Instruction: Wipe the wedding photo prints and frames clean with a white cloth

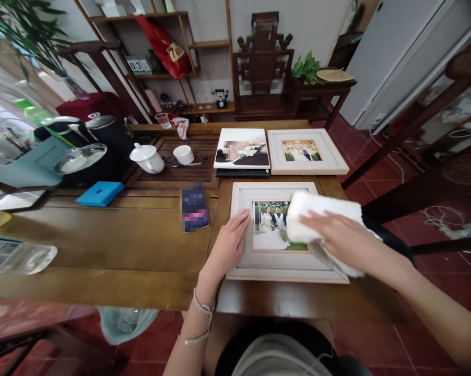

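Observation:
A white picture frame (241,263) with a wedding photo (272,227) lies face up on the wooden table before me. My left hand (231,235) rests flat on the frame's left border, fingers stretched out and holding nothing. Over the right part of the photo and border, my right hand (333,230) holds a folded white cloth (306,206) against the frame. The hand is slightly blurred, and the cloth covers the frame's upper right corner.
Behind the frame are a second framed photo (333,159) and a photo album (241,133). A phone (195,206) lies to the left, near a blue box (100,193), white lidded cup (147,158), white bowl (184,154) and plastic bottle (24,256). A bin (126,324) stands below the table edge.

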{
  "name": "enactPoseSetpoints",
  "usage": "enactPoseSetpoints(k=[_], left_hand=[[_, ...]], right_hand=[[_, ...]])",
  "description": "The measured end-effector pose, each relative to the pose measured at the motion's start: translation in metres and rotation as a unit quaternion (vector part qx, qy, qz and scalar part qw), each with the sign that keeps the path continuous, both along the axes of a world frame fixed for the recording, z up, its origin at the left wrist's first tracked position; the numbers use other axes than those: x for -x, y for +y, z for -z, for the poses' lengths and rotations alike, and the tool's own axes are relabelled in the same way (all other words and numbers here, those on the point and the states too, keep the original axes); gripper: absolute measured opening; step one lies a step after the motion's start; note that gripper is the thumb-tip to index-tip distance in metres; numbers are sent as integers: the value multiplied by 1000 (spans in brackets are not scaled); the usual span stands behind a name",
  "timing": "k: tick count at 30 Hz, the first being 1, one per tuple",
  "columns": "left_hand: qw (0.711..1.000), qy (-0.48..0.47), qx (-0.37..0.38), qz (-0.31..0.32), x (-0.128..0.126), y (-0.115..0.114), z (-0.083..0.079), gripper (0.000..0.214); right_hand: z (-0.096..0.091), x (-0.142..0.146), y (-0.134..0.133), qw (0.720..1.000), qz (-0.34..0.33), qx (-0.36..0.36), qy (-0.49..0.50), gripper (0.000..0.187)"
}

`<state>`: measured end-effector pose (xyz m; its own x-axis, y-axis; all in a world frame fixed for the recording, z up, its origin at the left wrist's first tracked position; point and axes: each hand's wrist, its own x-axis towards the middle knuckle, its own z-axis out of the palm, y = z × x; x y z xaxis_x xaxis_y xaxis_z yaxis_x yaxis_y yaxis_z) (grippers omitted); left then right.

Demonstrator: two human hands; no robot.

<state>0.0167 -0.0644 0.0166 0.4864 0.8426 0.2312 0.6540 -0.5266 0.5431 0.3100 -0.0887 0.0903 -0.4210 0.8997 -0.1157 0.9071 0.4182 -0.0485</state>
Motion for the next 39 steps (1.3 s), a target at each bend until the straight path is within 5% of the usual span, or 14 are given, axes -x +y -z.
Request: enactPoseSetpoints(k=[5, 9, 15, 20, 24, 28, 31, 35, 39], left_hand=[[1000, -5, -6, 5, 1, 1, 1, 48], [1000, -4, -11, 5, 1, 1, 2, 47], [1000, -6, -14, 0, 0, 1, 2, 47], [1000, -4, -3, -1, -1, 0, -1, 46], [1000, -2, 7, -3, -1, 0, -3, 46], [1000, -3, 6, -2, -1, 0, -3, 47], [1000, -2, 5, 0, 0, 0, -2, 47], [1000, -5, 0, 1, 0, 0, 0, 47], [1000, -8, -6, 2, 1, 1, 2, 47]], right_hand=[[12, 15, 63, 984, 45, -167, -36, 52], [29, 36, 74, 977, 9, -202, -64, 47], [36, 68, 23, 978, -83, -184, -58, 49], [6, 62, -44, 985, -145, -87, 24, 60], [-21, 33, -59, 988, -140, 25, 59, 69], [-25, 10, -21, 999, -19, 30, 12, 56], [-13, 9, 22, 998, 53, -43, -15, 48], [12, 25, 66, 987, 50, -153, 16, 45], [27, 51, 76, 990, 20, -139, 11, 52]])
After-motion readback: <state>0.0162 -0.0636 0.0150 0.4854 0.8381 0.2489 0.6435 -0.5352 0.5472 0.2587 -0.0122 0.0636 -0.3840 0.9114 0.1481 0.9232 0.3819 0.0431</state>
